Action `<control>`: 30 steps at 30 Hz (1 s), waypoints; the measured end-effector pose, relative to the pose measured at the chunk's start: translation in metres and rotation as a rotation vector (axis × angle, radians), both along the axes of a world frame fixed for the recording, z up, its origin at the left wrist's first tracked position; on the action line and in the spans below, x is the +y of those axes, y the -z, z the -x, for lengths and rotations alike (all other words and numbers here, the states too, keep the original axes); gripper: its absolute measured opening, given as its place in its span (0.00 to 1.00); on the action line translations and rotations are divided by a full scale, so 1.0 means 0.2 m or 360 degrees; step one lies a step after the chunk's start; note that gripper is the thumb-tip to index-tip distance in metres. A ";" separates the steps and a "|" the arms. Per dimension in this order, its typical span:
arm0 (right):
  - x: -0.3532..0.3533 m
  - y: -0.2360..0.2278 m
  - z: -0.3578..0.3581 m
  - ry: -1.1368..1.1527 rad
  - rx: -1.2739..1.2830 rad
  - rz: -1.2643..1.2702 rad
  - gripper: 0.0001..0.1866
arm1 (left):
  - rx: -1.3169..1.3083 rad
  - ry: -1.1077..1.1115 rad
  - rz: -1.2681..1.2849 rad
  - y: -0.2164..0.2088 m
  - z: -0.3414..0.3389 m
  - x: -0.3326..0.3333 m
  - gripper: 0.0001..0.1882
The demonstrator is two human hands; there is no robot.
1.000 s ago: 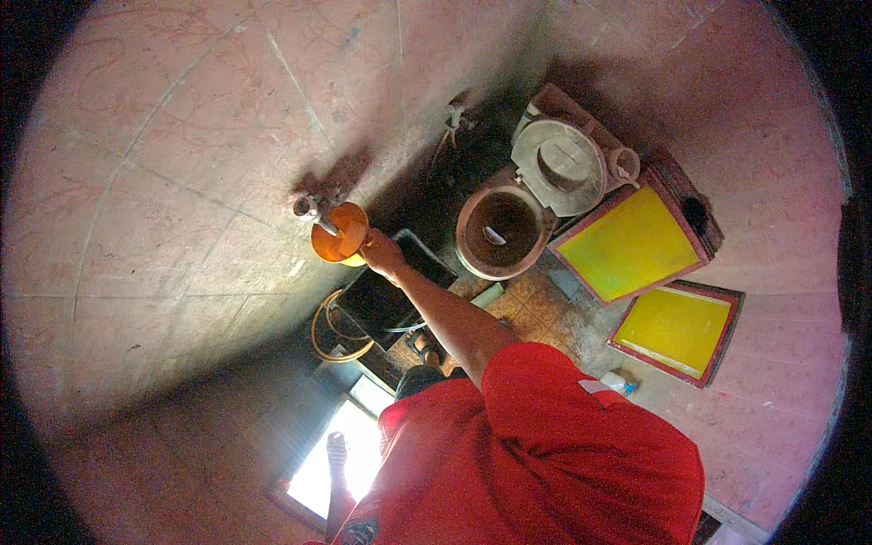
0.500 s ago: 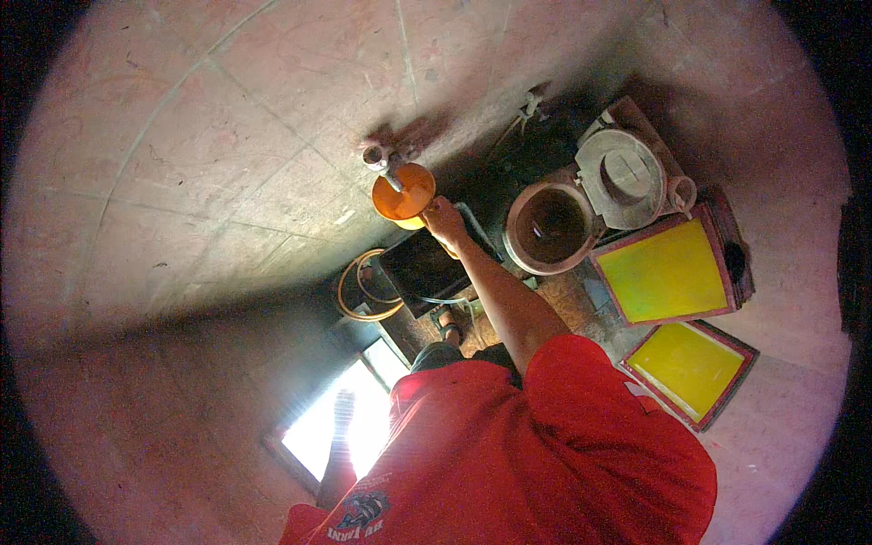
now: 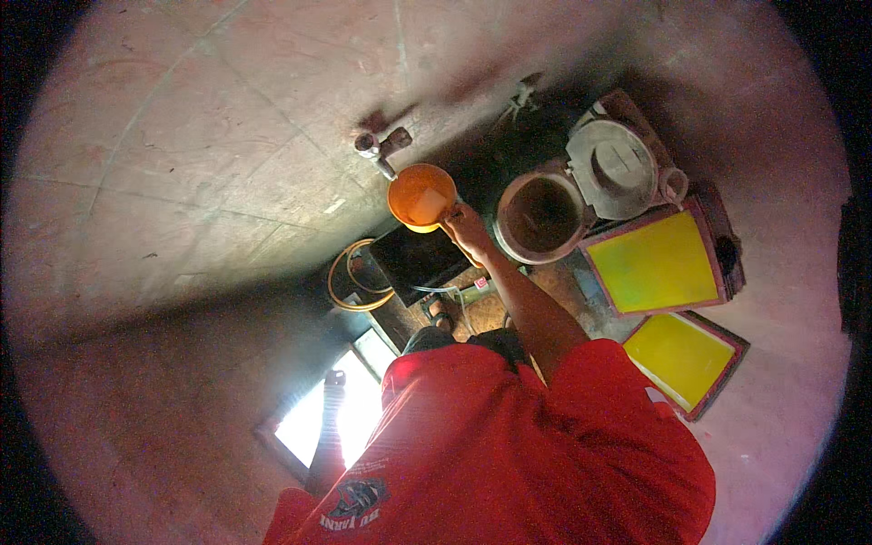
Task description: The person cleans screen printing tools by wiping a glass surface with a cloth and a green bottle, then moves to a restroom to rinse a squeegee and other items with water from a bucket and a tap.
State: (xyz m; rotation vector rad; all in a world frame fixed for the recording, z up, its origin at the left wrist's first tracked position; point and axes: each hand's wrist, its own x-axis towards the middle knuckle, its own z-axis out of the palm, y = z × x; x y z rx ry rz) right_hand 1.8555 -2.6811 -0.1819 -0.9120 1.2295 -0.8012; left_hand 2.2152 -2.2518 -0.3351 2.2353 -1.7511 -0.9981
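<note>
My right hand (image 3: 467, 227) is closed round the handle of an orange dipper (image 3: 422, 195). The dipper is tilted so that I look into its bowl, which has a pale patch inside that may be liquid or a reflection. Just to its upper left, a metal tap (image 3: 374, 154) sticks out from the wall, its spout end close to the dipper's rim. Below the dipper lies a dark rectangular tub (image 3: 409, 259). My left hand (image 3: 335, 377) is a small dark shape against the glaring window; its fingers cannot be made out.
Right of the dipper stands a round grey bucket (image 3: 504, 222) with dark contents, beside a pale ring-shaped piece (image 3: 627, 168). Two yellow framed screens (image 3: 654, 263) lean at the right. A coiled hose (image 3: 336, 286) lies left of the tub. Another tap (image 3: 524, 95) is farther along the wall.
My right hand has drawn the orange dipper to the right and slightly nearer, out from under the tap's spout. The left hand shows a little more clearly against the window.
</note>
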 end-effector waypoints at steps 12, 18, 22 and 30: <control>0.53 -0.15 0.69 0.0318 0.0366 0.0329 0.10 | 0.1717 -0.1044 -0.0178 -0.45 0.43 -1.19 0.17; 0.69 -0.07 1.10 0.0671 0.0639 0.0371 0.09 | 0.1701 -0.0869 -0.0399 -0.35 0.54 -1.42 0.11; 0.53 -0.43 1.35 0.0658 0.1128 0.0442 0.08 | 0.1774 -0.1052 -0.0718 -0.06 0.41 -1.13 0.06; 0.18 -0.32 2.17 0.0514 0.1134 0.0696 0.11 | 0.1572 -0.1545 -0.0227 0.16 0.41 -0.32 0.11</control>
